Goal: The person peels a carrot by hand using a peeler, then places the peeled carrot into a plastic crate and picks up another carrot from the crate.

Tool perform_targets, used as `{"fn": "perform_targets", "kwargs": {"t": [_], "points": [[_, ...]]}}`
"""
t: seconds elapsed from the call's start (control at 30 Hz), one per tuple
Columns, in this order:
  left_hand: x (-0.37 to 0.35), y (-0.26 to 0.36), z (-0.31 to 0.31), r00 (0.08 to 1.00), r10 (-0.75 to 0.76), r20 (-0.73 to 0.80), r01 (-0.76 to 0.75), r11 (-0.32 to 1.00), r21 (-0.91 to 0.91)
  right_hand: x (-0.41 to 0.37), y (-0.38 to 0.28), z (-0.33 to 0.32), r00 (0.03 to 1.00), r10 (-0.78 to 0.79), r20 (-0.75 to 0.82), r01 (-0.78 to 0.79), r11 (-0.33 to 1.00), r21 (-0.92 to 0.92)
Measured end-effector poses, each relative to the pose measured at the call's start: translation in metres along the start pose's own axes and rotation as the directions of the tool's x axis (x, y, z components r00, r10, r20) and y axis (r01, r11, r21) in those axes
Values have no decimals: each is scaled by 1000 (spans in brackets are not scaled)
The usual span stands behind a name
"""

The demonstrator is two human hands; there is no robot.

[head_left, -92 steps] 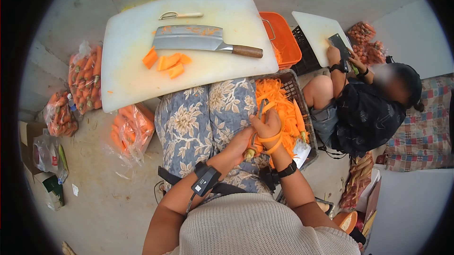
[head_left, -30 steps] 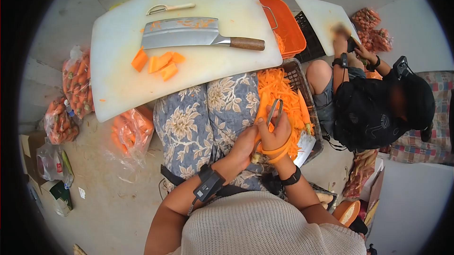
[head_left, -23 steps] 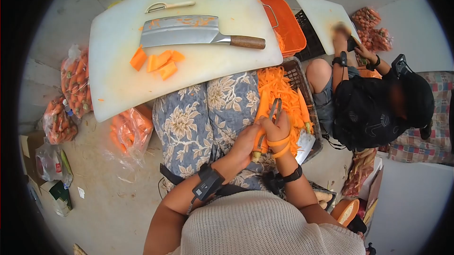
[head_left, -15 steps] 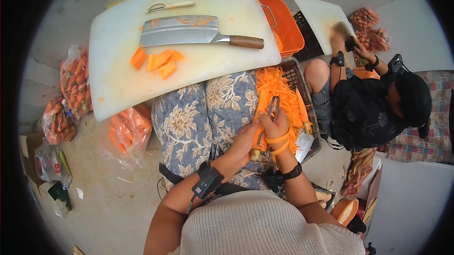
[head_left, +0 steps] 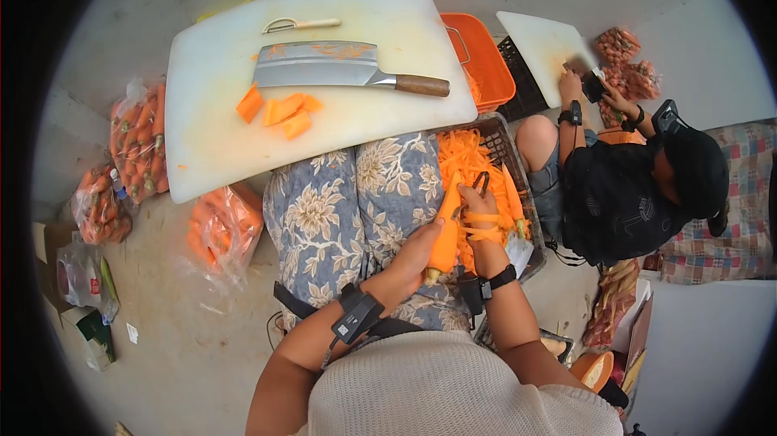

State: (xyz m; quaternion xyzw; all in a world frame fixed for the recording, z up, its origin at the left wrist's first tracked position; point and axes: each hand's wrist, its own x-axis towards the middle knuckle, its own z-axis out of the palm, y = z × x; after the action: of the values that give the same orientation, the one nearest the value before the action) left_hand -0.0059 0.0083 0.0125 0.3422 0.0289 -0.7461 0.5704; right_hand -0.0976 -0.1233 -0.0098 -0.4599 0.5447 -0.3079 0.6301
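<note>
Peeling is in hand: the left hand clamps the carrot, tip toward twelve o'clock beside the crate. The right hand, at its two o'clock, grips the peeler. The next stroke likely calls for turning up an unpeeled side.

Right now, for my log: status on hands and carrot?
Left hand grips carrot. Right hand holds peeler near its tip. Peel-filled crate beneath, nothing blocking.

Orange carrot, white cutting board, blue floral trousers.

cleaver on white board | carrot chunks beside it | orange basket beside board | bagged carrots on floor
</note>
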Motion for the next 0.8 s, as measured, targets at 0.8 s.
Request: {"fn": "perform_targets", "kwargs": {"t": [0.8], "points": [[-8, 5, 10, 997, 58, -48, -62, 994, -90, -80, -16, 35, 858, -500, 116, 509, 800, -318]]}}
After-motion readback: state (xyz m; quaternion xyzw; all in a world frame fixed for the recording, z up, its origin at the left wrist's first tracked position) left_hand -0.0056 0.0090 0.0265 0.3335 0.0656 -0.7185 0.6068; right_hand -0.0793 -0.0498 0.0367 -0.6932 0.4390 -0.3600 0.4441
